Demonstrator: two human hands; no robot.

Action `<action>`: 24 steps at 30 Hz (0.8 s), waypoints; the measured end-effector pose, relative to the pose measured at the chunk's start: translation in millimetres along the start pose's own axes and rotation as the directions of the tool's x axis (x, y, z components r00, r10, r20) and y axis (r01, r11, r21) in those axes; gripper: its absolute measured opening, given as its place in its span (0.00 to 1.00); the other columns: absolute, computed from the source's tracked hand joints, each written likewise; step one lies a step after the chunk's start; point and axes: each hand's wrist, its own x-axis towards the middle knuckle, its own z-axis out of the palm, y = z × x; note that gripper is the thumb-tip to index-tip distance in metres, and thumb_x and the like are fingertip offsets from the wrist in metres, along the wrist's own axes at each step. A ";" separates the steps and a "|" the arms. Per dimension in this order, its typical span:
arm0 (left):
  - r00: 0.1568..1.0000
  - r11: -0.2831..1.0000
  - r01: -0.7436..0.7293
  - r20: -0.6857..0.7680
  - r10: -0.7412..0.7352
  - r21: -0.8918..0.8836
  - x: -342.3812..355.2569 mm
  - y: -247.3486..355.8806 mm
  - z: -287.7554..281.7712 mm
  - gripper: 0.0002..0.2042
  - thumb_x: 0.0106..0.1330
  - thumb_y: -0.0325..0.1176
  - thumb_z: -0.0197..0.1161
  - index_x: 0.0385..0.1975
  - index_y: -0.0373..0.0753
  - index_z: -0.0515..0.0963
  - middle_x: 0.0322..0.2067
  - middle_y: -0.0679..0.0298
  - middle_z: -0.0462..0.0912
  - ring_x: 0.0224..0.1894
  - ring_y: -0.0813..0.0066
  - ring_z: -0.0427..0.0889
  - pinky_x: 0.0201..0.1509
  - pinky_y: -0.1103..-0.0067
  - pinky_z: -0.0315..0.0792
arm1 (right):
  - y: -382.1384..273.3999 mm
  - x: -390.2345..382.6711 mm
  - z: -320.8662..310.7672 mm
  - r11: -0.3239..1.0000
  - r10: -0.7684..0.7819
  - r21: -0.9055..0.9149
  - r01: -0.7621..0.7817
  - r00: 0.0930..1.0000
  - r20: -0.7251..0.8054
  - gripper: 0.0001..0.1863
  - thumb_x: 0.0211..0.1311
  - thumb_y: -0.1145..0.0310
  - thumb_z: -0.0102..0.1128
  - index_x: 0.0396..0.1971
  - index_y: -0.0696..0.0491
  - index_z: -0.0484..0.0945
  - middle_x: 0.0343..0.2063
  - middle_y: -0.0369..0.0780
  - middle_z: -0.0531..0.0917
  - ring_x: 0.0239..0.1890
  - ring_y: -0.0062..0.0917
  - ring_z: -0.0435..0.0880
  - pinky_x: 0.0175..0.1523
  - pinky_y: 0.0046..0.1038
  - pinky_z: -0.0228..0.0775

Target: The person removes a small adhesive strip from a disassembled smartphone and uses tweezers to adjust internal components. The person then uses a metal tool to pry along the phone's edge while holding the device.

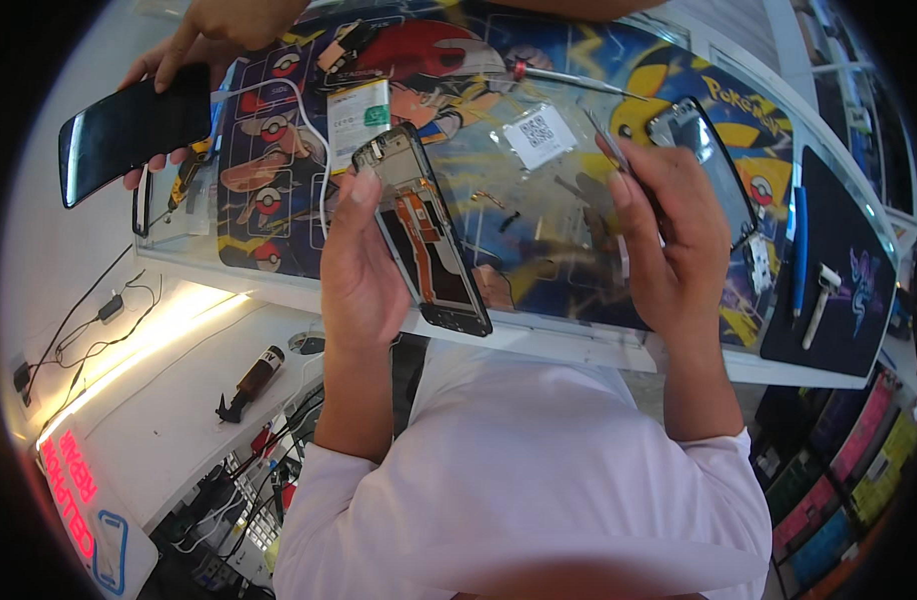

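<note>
The left hand [364, 265] is gripping the opened phone [424, 230] at frame centre, long axis running upper-left to lower-right; the right hand [669, 245], fingers pinched on what looks like tweezers [609, 150], is hovering right of it.

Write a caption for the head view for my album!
Left hand holds an opened phone; right hand holds tweezers above a colourful mat.

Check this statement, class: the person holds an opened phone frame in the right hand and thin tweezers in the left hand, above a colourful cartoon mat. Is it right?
Not quite: the hands are swapped. The head view shows the opened phone frame in the left hand and the thin tweezers in the right hand. The colourful cartoon mat does lie beneath them.
</note>
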 end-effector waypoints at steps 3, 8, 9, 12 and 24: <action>0.999 0.970 -0.040 -0.004 0.042 0.240 -4.8 4.4 8.9 0.26 0.73 0.41 0.58 0.65 0.36 0.64 0.58 0.62 0.74 0.62 0.73 0.70 0.69 0.73 0.60 | -3.0 -2.9 -10.9 0.999 0.013 -0.041 -0.018 0.992 -0.128 0.13 0.64 0.76 0.62 0.48 0.54 0.85 0.30 0.40 0.78 0.28 0.25 0.75 0.34 0.24 0.67; 0.976 0.901 -0.182 0.185 0.116 0.394 -3.1 4.1 19.2 0.30 0.70 0.40 0.64 0.66 0.35 0.58 0.54 0.56 0.74 0.54 0.75 0.76 0.60 0.78 0.70 | -11.4 -18.0 -19.4 0.982 0.054 -0.187 -0.035 0.993 0.103 0.13 0.63 0.75 0.62 0.47 0.55 0.84 0.31 0.42 0.79 0.33 0.33 0.78 0.38 0.30 0.70; 0.971 0.884 -0.212 0.195 0.141 0.416 -2.9 4.0 19.1 0.30 0.70 0.41 0.64 0.66 0.36 0.58 0.54 0.56 0.75 0.53 0.75 0.76 0.58 0.79 0.71 | -12.5 -21.6 -17.1 0.974 -0.004 -0.223 0.037 0.989 0.146 0.13 0.63 0.75 0.62 0.47 0.55 0.84 0.32 0.43 0.79 0.34 0.34 0.78 0.39 0.32 0.71; 0.967 0.855 -0.243 0.184 0.177 0.457 -5.0 6.5 12.9 0.32 0.70 0.43 0.64 0.66 0.35 0.58 0.52 0.57 0.75 0.52 0.77 0.76 0.56 0.79 0.72 | -15.1 -33.3 -9.4 0.973 -0.030 -0.214 0.081 0.972 0.234 0.14 0.63 0.76 0.61 0.48 0.54 0.83 0.34 0.44 0.79 0.37 0.38 0.78 0.42 0.36 0.71; 0.916 0.402 -0.289 0.129 0.380 0.869 10.2 2.9 -9.7 0.40 0.64 0.56 0.64 0.68 0.38 0.56 0.52 0.36 0.76 0.53 0.42 0.80 0.58 0.62 0.73 | -2.9 -23.8 -28.9 0.949 -0.026 -0.313 0.048 0.997 0.073 0.15 0.70 0.74 0.56 0.54 0.57 0.81 0.40 0.43 0.81 0.38 0.28 0.80 0.44 0.26 0.72</action>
